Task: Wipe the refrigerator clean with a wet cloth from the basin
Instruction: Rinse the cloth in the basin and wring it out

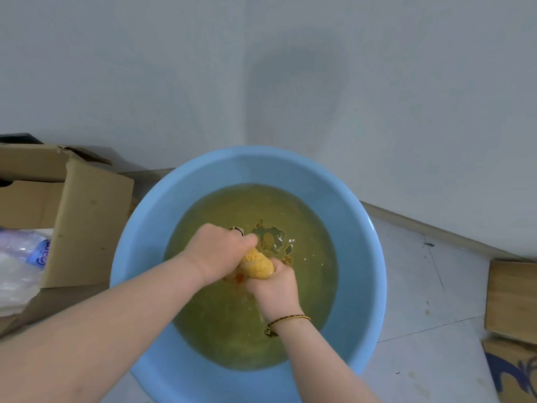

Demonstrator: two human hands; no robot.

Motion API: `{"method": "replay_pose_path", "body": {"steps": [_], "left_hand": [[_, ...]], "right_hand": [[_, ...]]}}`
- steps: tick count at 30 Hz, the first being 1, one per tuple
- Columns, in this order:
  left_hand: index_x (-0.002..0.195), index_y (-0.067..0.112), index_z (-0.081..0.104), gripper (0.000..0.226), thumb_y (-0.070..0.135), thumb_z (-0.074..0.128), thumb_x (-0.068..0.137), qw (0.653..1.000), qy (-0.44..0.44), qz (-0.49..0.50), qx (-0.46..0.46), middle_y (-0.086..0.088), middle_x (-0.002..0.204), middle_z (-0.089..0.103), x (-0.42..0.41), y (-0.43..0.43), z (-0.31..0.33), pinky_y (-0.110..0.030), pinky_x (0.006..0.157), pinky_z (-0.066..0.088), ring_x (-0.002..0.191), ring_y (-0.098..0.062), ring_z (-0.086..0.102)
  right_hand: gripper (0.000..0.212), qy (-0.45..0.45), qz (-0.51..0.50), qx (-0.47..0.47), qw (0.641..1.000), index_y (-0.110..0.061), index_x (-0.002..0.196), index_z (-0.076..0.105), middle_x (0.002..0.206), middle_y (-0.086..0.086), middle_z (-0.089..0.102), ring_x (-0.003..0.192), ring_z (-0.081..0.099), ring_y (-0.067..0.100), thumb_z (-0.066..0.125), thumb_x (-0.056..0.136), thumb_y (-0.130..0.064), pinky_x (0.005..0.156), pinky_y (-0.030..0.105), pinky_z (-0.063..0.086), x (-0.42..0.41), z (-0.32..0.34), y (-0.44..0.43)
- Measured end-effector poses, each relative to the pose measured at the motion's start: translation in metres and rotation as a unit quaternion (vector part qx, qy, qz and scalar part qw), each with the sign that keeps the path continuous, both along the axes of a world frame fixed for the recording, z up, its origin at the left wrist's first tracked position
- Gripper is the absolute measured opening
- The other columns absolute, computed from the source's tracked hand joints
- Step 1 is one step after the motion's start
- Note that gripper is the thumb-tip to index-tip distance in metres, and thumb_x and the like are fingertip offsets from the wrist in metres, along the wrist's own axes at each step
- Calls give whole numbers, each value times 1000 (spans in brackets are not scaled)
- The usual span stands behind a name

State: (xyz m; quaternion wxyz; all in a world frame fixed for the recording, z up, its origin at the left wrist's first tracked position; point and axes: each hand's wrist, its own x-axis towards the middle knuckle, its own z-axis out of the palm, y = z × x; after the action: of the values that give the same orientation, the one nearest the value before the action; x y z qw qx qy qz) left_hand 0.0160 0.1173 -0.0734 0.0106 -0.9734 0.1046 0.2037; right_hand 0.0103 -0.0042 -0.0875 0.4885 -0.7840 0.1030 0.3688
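A round, smooth blue plastic basin (pixel 357 257) holds murky yellow-green water. Over its centre, both hands wring a nubby, rolled-up orange cloth (pixel 258 264). The left hand (pixel 216 251), at 10 o'clock of the cloth, grips its upper end; the right hand (pixel 274 283), at 5 o'clock, grips its lower end. An open cardboard box (pixel 87 222) sits at 9 o'clock of the basin
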Motion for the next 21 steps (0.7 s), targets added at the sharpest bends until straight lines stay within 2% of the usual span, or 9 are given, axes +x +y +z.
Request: {"method": "replay_pose_path", "body": {"steps": [3, 5, 8, 11, 13, 15, 17, 19, 21], "left_hand": [[101, 22, 53, 26, 6, 39, 87, 994, -74, 18, -77, 0, 91, 61, 0, 5, 1, -21, 43, 18, 75, -21, 62], [74, 23, 60, 20, 7, 58, 61, 984, -123, 41, -122, -1, 60, 59, -3, 5, 5, -15, 38, 12, 46, -17, 57], [59, 24, 61, 21, 13, 58, 41, 938, -178, 160, -250, 5, 44, 54, -12, -1, 10, -8, 34, 13, 33, -15, 50], [68, 21, 65, 25, 10, 57, 46, 907, -184, 234, -297, 5, 53, 59, -22, -8, 12, -7, 38, 18, 43, -18, 55], [86, 19, 66, 27, 8, 54, 64, 895, -159, 286, -302, 3, 69, 61, -23, -11, 20, -20, 45, 30, 63, -22, 59], [109, 21, 57, 37, 8, 58, 74, 873, -89, 350, -328, 7, 90, 51, -26, -13, 26, -23, 64, 36, 80, -17, 51], [123, 24, 46, 59, 6, 66, 71, 854, -81, 371, -357, 10, 106, 40, -33, -12, 33, -18, 70, 36, 86, -10, 45], [127, 26, 39, 69, 7, 72, 69, 812, -72, 401, -419, 10, 112, 40, -35, -13, 47, -7, 62, 36, 82, -5, 49], [121, 23, 43, 59, 5, 72, 73, 727, 6, 446, -522, 8, 107, 52, -34, -18, 67, -6, 57, 43, 77, -3, 56]], "right_hand": [[18, 37, -111, 66, 991, -13, 58, 43, 50, -2, 41, 45, 35, 12, 58, 51, -6, 36, 14, 30, -5, 14, 6], [16, 43, -148, 83, 984, -12, 59, 46, 51, 0, 43, 47, 36, 14, 58, 52, -5, 37, 14, 30, -8, 18, 5], [17, 43, -171, 109, 978, -12, 59, 48, 50, 5, 44, 43, 35, 18, 54, 45, -7, 40, 17, 28, -8, 22, 6], [18, 54, -156, 115, 980, -13, 59, 48, 42, -1, 42, 39, 35, 17, 54, 44, -6, 41, 20, 29, -8, 26, 5], [19, 40, -122, 100, 987, -14, 61, 48, 48, -1, 45, 43, 38, 15, 56, 45, -7, 42, 20, 32, -6, 32, 2], [21, -6, -73, 68, 995, -15, 61, 46, 52, -4, 46, 44, 40, 8, 63, 54, -6, 42, 16, 34, -4, 40, -6], [26, -72, -30, 2, 997, -18, 61, 44, 55, -7, 47, 47, 41, 7, 63, 69, -3, 45, 16, 35, -2, 53, -16], [25, -129, -24, -53, 990, -21, 63, 43, 57, -7, 49, 52, 43, 10, 59, 74, -6, 51, 22, 37, -2, 68, -31], [25, -164, -33, -76, 983, -25, 66, 43, 60, -8, 52, 57, 48, 13, 58, 75, -7, 55, 25, 40, -2, 86, -44]]}}
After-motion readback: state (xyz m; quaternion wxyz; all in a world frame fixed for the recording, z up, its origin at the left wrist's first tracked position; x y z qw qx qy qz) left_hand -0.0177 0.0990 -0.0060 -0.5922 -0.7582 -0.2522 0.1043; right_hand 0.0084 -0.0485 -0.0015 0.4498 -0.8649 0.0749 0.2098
